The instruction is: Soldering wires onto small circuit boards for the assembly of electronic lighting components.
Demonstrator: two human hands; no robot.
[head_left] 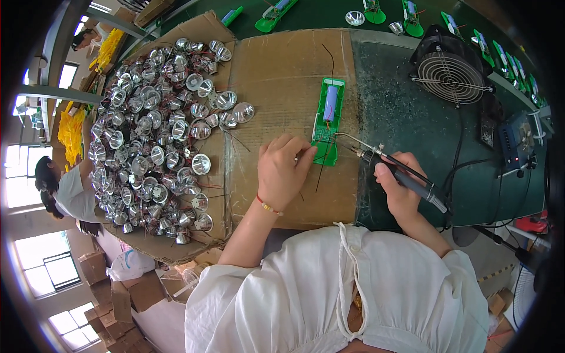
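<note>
Green plastic housing, holding a blue cylindrical cell and a small circuit board, is laid on a cardboard sheet on the desk. Its lower end is partly hidden by the left hand, whose fingers are curled onto it; what is pinched beneath them cannot be made out. A soldering iron is gripped by the right hand, its tip brought to the board just beside those fingers. Silver reflector cups are heaped well to the left.

Right hand holds soldering iron at green board
</note>
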